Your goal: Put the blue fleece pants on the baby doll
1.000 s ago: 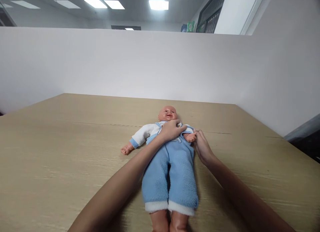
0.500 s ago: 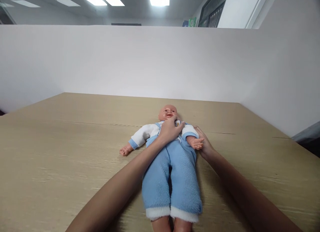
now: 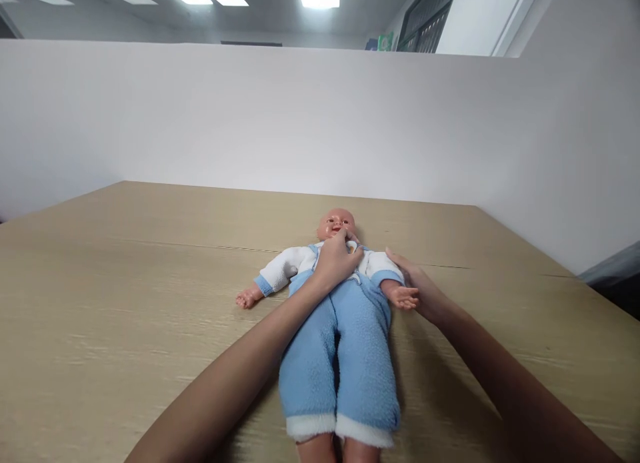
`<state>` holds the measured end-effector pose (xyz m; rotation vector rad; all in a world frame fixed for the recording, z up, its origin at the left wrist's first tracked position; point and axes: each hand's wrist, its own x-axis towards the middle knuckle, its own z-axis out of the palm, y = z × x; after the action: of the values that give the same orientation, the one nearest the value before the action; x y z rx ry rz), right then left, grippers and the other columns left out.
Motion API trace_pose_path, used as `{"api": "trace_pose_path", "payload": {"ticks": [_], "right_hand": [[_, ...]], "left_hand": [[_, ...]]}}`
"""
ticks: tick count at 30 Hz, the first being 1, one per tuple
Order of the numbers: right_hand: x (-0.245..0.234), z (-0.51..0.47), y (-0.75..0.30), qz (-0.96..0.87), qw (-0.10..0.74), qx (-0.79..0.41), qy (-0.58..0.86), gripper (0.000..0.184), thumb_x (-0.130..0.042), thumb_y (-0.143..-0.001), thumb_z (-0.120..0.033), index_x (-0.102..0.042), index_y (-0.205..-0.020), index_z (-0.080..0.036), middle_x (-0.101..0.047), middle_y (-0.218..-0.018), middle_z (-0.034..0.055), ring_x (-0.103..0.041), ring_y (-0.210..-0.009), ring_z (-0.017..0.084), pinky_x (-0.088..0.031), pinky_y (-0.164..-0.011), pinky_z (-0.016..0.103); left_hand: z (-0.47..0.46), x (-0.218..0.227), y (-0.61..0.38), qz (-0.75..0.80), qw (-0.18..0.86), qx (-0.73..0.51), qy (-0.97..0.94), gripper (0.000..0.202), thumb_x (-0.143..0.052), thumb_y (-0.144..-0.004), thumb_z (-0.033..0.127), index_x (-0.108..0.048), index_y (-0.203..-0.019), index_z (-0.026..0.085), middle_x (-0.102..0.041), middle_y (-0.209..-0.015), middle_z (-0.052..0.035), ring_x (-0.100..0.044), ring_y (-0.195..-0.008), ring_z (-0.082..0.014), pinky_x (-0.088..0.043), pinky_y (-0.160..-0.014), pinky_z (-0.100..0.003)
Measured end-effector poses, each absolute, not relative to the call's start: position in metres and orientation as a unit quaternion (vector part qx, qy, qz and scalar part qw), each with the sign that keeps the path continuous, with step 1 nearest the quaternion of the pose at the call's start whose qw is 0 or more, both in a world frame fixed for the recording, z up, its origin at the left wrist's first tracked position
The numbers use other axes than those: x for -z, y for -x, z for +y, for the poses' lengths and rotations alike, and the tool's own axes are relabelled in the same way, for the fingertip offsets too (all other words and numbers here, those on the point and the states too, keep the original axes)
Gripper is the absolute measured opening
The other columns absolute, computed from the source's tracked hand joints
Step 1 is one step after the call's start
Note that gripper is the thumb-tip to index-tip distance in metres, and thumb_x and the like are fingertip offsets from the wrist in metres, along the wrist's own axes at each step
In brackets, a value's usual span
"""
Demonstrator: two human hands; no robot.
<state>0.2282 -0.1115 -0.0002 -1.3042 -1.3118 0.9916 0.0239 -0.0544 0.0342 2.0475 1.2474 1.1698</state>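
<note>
A baby doll (image 3: 367, 330) lies on its back with its head away from me, dressed in light blue fleece overalls and a white top with blue cuffs. My left hand (image 3: 336, 258) rests across the doll's upper chest, its fingers closed at the collar just below the chin. Beside the doll's arm at the right, my right hand (image 3: 417, 286) is closed around the sleeve from the outer side; most of its fingers are hidden behind the sleeve. The doll's other arm stretches out to the left, untouched.
The doll lies on a light wooden table (image 3: 150, 283) with thin seams across it. A white partition (image 3: 300, 116) rises behind the table and along its right side. A dark object (image 3: 617, 283) shows beyond the right edge.
My right hand has moved a little outward to the right, and the doll's arm has gone with it. My left hand has shifted slightly left at the collar.
</note>
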Motion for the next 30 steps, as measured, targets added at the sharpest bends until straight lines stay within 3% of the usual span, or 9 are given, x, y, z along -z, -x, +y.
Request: {"api": "trace_pose_path", "payload": {"ticks": [3,7,12,19,24,27,30], "right_hand": [[-0.012,-0.139,-0.249,-0.534,0.453,-0.462,0.543,0.048,-0.071,-0.091,-0.064,-0.076,-0.123,-0.029,-0.081,-0.102,0.0088,-0.078,-0.094,0.031,-0.067,-0.069,0.038],[-0.018,-0.162,-0.273,-0.522,0.425,-0.439,0.595,0.06,-0.087,-0.077,-0.054,-0.073,-0.131,-0.031,-0.077,-0.129,0.0089,-0.075,-0.108,0.032,-0.067,-0.077,0.037],[-0.006,-0.163,-0.297,-0.521,0.46,-0.365,0.619,0.057,-0.087,-0.076,-0.06,-0.077,-0.122,-0.027,-0.079,-0.119,0.0089,-0.074,-0.094,0.028,-0.063,-0.074,0.036],[0.012,-0.159,-0.321,-0.507,0.468,-0.387,0.611,0.063,-0.092,-0.069,-0.064,-0.074,-0.115,-0.024,-0.08,-0.115,0.0101,-0.076,-0.1,0.03,-0.063,-0.088,0.041],[0.023,-0.161,-0.321,-0.517,0.467,-0.365,0.618,0.06,-0.088,-0.077,-0.06,-0.069,-0.123,-0.026,-0.077,-0.125,0.0116,-0.075,-0.108,0.032,-0.061,-0.094,0.047],[0.026,-0.167,-0.317,-0.542,0.456,-0.281,0.647,0.053,-0.082,-0.083,-0.06,-0.069,-0.122,-0.026,-0.077,-0.122,0.0135,-0.074,-0.106,0.035,-0.06,-0.096,0.054],[0.017,-0.176,-0.301,-0.598,0.442,-0.056,0.666,0.051,-0.079,-0.086,-0.057,-0.07,-0.125,-0.024,-0.072,-0.127,0.0161,-0.065,-0.121,0.042,-0.047,-0.11,0.068]], "left_hand": [[-0.055,-0.032,-0.024,0.443,0.244,-0.417,-0.755,0.01,-0.069,-0.09,0.021,-0.066,-0.099,0.023,-0.078,-0.098,-0.0042,-0.071,-0.091,-0.0231,-0.05,-0.082,-0.033],[-0.056,-0.031,-0.024,0.441,0.239,-0.414,-0.76,0.01,-0.07,-0.091,0.026,-0.067,-0.1,0.023,-0.078,-0.099,-0.004,-0.072,-0.091,-0.0237,-0.051,-0.082,-0.034],[-0.056,-0.03,-0.024,0.435,0.222,-0.402,-0.775,0.011,-0.07,-0.093,0.03,-0.068,-0.101,0.023,-0.078,-0.098,-0.0037,-0.071,-0.089,-0.0235,-0.05,-0.078,-0.033],[-0.056,-0.032,-0.023,0.428,0.212,-0.398,-0.783,0.009,-0.07,-0.093,0.028,-0.065,-0.1,0.023,-0.077,-0.101,-0.0035,-0.071,-0.093,-0.0232,-0.048,-0.081,-0.033],[-0.067,-0.039,-0.025,0.454,0.143,-0.358,-0.803,0.016,-0.067,-0.098,0.036,-0.061,-0.104,0.023,-0.076,-0.094,-0.0057,-0.07,-0.089,-0.0264,-0.046,-0.077,-0.036],[-0.077,-0.047,-0.023,0.471,-0.003,-0.332,-0.817,0.025,-0.063,-0.1,0.045,-0.06,-0.107,0.021,-0.074,-0.099,-0.0135,-0.066,-0.105,-0.0358,-0.046,-0.089,-0.046],[-0.086,-0.055,-0.014,0.47,-0.089,-0.348,-0.806,0.028,-0.061,-0.102,0.045,-0.061,-0.113,0.02,-0.069,-0.123,-0.0201,-0.058,-0.121,-0.0409,-0.041,-0.101,-0.053]]}}
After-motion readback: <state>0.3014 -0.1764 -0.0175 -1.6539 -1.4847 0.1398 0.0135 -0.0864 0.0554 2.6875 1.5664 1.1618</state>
